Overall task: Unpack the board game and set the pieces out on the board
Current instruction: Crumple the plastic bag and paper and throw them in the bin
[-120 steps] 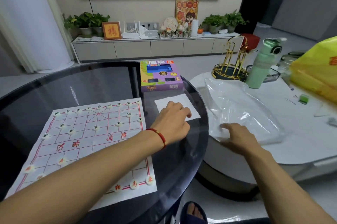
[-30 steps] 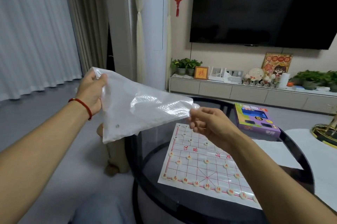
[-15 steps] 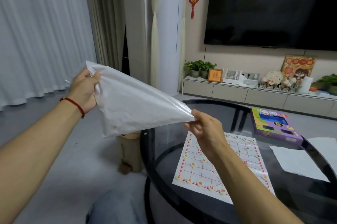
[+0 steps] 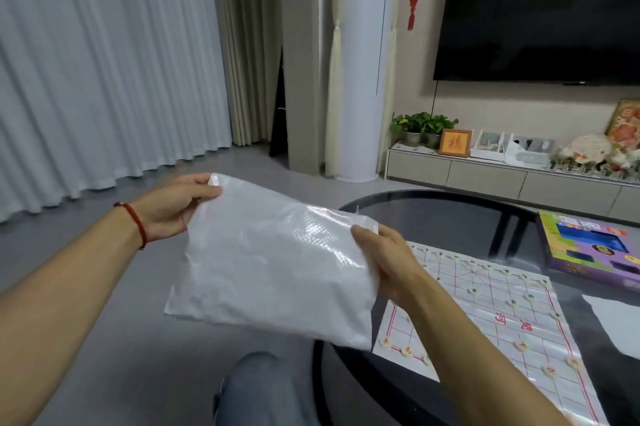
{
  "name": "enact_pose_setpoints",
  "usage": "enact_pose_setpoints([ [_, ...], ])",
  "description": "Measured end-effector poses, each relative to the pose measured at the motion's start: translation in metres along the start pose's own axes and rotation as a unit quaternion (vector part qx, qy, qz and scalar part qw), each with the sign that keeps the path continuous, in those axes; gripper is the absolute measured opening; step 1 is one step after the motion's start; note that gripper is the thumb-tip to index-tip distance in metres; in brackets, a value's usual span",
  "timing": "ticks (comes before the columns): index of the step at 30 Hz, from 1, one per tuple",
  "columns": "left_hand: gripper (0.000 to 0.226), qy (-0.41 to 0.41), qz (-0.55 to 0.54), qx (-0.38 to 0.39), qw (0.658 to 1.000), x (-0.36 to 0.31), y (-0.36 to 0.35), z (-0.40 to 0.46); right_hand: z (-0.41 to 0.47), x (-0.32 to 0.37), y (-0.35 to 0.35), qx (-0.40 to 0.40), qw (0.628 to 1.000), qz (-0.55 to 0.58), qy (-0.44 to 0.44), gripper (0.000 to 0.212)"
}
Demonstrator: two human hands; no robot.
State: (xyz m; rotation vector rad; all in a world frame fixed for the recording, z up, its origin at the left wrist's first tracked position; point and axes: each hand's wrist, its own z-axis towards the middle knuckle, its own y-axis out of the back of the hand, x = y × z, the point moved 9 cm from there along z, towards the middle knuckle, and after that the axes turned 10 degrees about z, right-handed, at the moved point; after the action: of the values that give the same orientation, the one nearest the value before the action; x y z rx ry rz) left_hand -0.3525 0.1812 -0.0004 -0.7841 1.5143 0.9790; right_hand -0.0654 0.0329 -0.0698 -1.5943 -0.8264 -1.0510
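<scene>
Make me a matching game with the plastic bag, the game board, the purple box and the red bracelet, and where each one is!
Things:
1. plastic bag
2. game board
3. purple box
4. red bracelet

Places:
A. on the left wrist
B. flat on the glass table, pieces on it
C. held between both hands
D. at the table's far edge

Pairs: 1-C, 2-B, 3-D, 4-A

Open floor (image 4: 114, 339) lies left of the glass table (image 4: 450, 214), whose paper board (image 4: 491, 318) carries scattered pieces (image 4: 521, 346).
</scene>
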Motion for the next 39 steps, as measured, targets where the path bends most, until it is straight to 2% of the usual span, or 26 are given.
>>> enact_pose_setpoints([
  [2, 0.034, 0.009, 0.013, 0.021, 1.000, 0.009, 0.004, -0.006, 0.001, 0.006, 0.003, -0.002, 0.999, -0.036, 0.014, 0.024],
  [4, 0.039, 0.007, 0.020, 0.058, 0.998, 0.009, 0.002, -0.013, -0.002, 0.014, 0.006, 0.014, 1.000, -0.015, 0.020, 0.019],
  [8, 0.048, -0.020, -0.069, 0.062, 0.996, 0.005, -0.003, -0.021, -0.008, 0.034, 0.005, 0.089, 0.994, 0.036, 0.059, 0.039],
  [10, 0.038, -0.029, -0.096, 0.030, 0.995, 0.010, -0.004, -0.019, -0.010, 0.039, 0.009, 0.093, 0.992, 0.040, 0.071, 0.038],
  [12, 0.028, -0.036, -0.068, 0.014, 0.997, 0.015, -0.006, -0.018, -0.012, 0.041, 0.016, 0.089, 0.993, 0.034, 0.073, 0.036],
  [15, 0.023, -0.052, 0.010, 0.043, 0.998, 0.012, -0.016, -0.021, -0.016, 0.038, 0.025, 0.106, 0.992, -0.008, 0.061, 0.035],
  [18, 0.049, -0.121, 0.118, 0.042, 0.985, -0.009, -0.020, -0.024, -0.016, 0.035, 0.033, 0.125, 0.990, -0.039, 0.052, 0.029],
  [19, 0.051, -0.147, 0.134, 0.037, 0.979, -0.018, -0.024, -0.027, -0.016, 0.034, 0.036, 0.129, 0.990, -0.035, 0.055, 0.028],
  [23, 0.021, -0.171, 0.028, 0.043, 0.984, -0.031, -0.026, -0.028, -0.015, 0.036, 0.037, 0.143, 0.987, 0.035, 0.061, 0.030],
  [24, 0.020, -0.171, 0.013, 0.059, 0.983, -0.031, -0.026, -0.028, -0.016, 0.038, 0.037, 0.141, 0.987, 0.046, 0.066, 0.028],
  [26, 0.047, -0.182, 0.040, 0.084, 0.979, -0.031, -0.027, -0.028, -0.018, 0.042, 0.035, 0.139, 0.986, 0.041, 0.079, 0.025],
  [29, 0.053, -0.222, 0.159, 0.096, 0.957, -0.042, -0.031, -0.035, -0.015, 0.037, 0.035, 0.154, 0.986, 0.017, 0.068, 0.038],
  [32, 0.054, -0.290, 0.321, 0.085, 0.898, -0.067, -0.043, -0.051, -0.009, 0.028, 0.039, 0.161, 0.986, 0.021, 0.043, 0.036],
  [33, 0.045, -0.326, 0.373, 0.078, 0.865, -0.078, -0.050, -0.059, -0.010, 0.026, 0.038, 0.165, 0.986, 0.013, 0.038, 0.035],
  [34, 0.027, -0.380, 0.443, 0.055, 0.810, -0.091, -0.059, -0.070, -0.010, 0.026, 0.037, 0.166, 0.985, 0.001, 0.039, 0.036],
  [35, 0.013, -0.436, 0.523, 0.018, 0.732, -0.102, -0.069, -0.082, -0.010, 0.025, 0.036, 0.164, 0.985, -0.015, 0.041, 0.041],
  [37, 0.017, -0.521, 0.638, -0.058, 0.564, -0.113, -0.089, -0.107, -0.012, 0.026, 0.031, 0.168, 0.984, -0.026, 0.044, 0.045],
  [38, 0.014, -0.540, 0.670, -0.070, 0.504, -0.113, -0.097, -0.117, -0.012, 0.026, 0.028, 0.180, 0.983, -0.014, 0.039, 0.038],
  [39, 0.016, -0.554, 0.690, -0.076, 0.460, -0.111, -0.100, -0.124, -0.012, 0.025, 0.026, 0.191, 0.981, 0.009, 0.026, 0.032],
])
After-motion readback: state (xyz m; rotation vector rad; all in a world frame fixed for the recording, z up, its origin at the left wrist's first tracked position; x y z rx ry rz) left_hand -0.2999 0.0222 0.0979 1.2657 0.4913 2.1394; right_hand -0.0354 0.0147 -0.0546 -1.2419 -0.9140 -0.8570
